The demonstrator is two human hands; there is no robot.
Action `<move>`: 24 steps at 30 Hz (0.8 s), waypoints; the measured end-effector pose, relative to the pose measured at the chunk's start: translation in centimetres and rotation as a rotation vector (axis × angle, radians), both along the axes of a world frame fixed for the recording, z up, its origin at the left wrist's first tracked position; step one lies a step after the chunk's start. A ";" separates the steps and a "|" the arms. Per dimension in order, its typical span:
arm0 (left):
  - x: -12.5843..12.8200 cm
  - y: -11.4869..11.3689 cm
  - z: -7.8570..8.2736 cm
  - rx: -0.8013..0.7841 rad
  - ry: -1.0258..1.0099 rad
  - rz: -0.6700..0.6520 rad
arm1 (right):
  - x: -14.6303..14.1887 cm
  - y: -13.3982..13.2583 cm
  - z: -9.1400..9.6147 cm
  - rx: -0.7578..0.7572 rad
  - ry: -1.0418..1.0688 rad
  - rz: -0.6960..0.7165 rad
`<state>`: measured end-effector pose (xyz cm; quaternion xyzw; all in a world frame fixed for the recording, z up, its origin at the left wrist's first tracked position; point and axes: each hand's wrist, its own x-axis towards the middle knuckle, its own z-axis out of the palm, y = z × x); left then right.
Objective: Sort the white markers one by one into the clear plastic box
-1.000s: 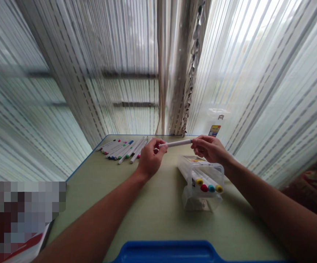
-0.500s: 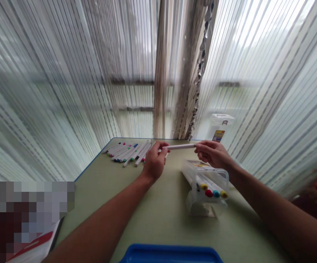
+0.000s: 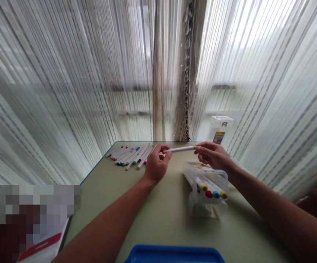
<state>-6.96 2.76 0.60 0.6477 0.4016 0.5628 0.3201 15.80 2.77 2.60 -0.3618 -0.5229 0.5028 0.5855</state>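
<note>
Between my two hands a white marker (image 3: 180, 149) is held level above the table. My left hand (image 3: 158, 162) pinches one end of it, fingers curled. The other end sits in the fingertips of my right hand (image 3: 213, 155). Just below my right hand, an open clear plastic case (image 3: 224, 175) lies on its side with its lid folded down. Inside are several white markers with yellow, red and blue ends (image 3: 208, 194) facing me. Left of my left hand, several loose white markers (image 3: 129, 155) with coloured caps are spread on the table.
The pale green table (image 3: 103, 208) has a blue edge. A second clear case (image 3: 222, 128) with a label stands upright at the back right. A blue tray (image 3: 174, 252) lies at the near edge. Striped string curtains (image 3: 65, 73) hang behind the table.
The camera view has shifted slightly, moving the curtain's beaded strand leftward. Both hands keep hold of the marker in nearly the same place.
</note>
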 end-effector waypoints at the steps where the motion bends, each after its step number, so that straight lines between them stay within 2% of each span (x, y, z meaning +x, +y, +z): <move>1: 0.0 0.0 0.0 0.005 0.007 0.006 | 0.0 0.0 0.0 -0.001 0.000 0.001; 14: 0.1 -0.1 0.0 0.079 0.057 0.048 | 0.1 0.0 0.0 0.011 -0.001 0.012; 24: 0.1 0.1 -0.3 0.019 -0.004 -0.018 | -0.1 0.1 0.1 -0.032 -0.015 -0.024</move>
